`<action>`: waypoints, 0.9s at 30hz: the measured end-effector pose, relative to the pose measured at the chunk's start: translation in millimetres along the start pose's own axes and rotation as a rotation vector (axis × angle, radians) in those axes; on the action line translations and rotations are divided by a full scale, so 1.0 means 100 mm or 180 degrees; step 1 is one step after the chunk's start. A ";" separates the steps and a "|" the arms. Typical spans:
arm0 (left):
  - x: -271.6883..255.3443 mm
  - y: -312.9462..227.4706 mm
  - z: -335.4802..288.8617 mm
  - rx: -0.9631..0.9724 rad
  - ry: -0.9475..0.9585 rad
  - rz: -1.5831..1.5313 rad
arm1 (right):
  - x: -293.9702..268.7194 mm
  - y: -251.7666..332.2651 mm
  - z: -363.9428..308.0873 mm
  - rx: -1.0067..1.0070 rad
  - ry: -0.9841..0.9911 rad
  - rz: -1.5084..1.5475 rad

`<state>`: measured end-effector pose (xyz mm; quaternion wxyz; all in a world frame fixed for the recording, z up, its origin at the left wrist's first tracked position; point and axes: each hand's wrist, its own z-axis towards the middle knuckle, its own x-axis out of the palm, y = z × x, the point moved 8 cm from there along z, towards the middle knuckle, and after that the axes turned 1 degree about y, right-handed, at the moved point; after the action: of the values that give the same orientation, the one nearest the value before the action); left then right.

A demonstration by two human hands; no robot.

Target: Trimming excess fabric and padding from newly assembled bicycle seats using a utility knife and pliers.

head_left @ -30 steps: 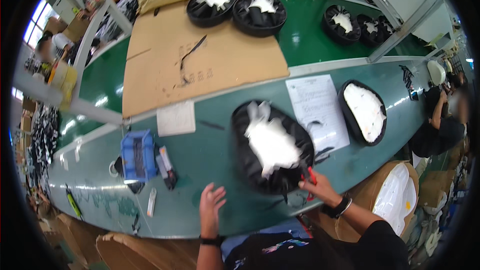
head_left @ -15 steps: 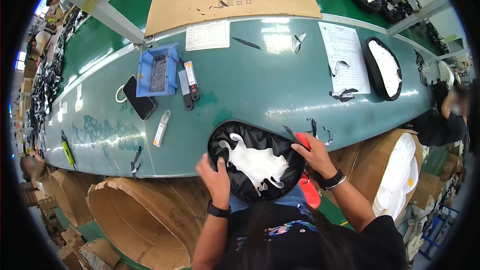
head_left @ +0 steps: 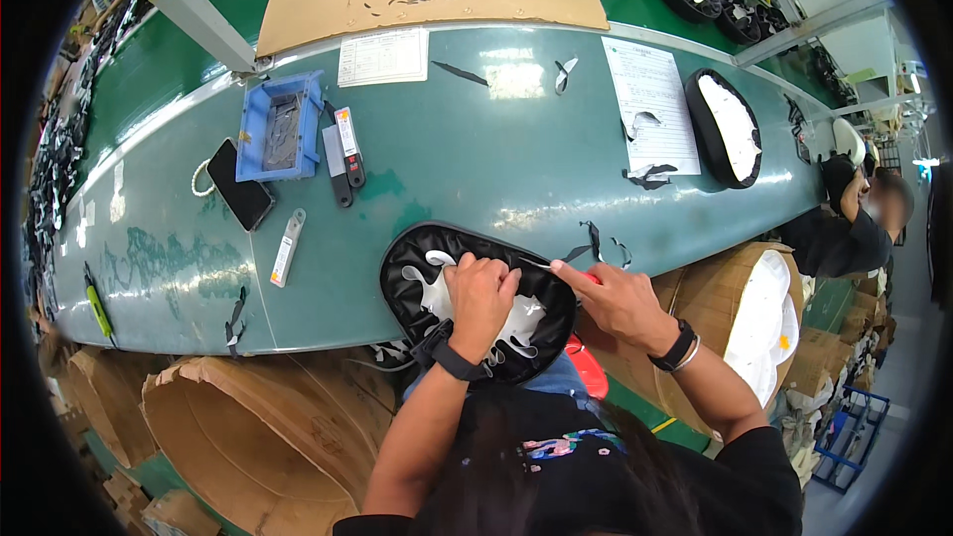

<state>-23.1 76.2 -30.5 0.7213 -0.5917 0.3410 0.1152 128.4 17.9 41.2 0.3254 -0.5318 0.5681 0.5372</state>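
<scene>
At the near edge of the green bench [head_left: 427, 164], partly above the lap, a black, egg-shaped shell with gathered glossy covering [head_left: 395, 283] is held, and a white irregular inner piece [head_left: 523, 321] is seen in its middle. By the left hand [head_left: 480, 303] the inside is covered; its fingers are bent and close together, but whether anything is pinched cannot be told. The fingers of the right hand [head_left: 623, 308] are wrapped around a red-handled cutting tool [head_left: 593, 279], whose tip is directed to the upper right rim; contact cannot be confirmed. Trimming of the covering is probably in hand; a steady hold and a controlled stroke, kept away from the left fingers, would be called for. Half a second earlier, the left rim was gripped by the left hand, and the tool was pointed more upward.
</scene>
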 end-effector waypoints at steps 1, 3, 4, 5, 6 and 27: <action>0.00 -0.01 0.01 0.0003 0.0030 0.0023 | 0.00 0.06 0.05 -0.0221 0.0066 -0.0159; 0.01 -0.02 0.04 0.0018 0.0065 0.0034 | -0.01 0.15 0.14 -0.0428 0.0131 -0.0328; 0.00 0.00 0.06 0.0012 0.0041 -0.0025 | -0.01 0.20 0.19 -0.0447 0.0123 -0.0461; -0.03 0.03 0.06 -0.0015 0.0008 -0.0075 | 0.00 0.23 0.21 -0.0486 0.0123 -0.0587; -0.05 0.04 0.05 -0.0023 0.0007 -0.0077 | 0.01 0.23 0.18 -0.0491 0.0130 -0.0587; -0.20 -0.18 0.50 0.1496 0.1737 -0.1491 | 0.27 -0.06 -0.34 0.0480 0.0253 -0.0021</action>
<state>-10.1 122.7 -0.1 0.7266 -0.4815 0.3928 -0.2932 135.3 -20.6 21.5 0.3435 -0.5285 0.6177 0.4703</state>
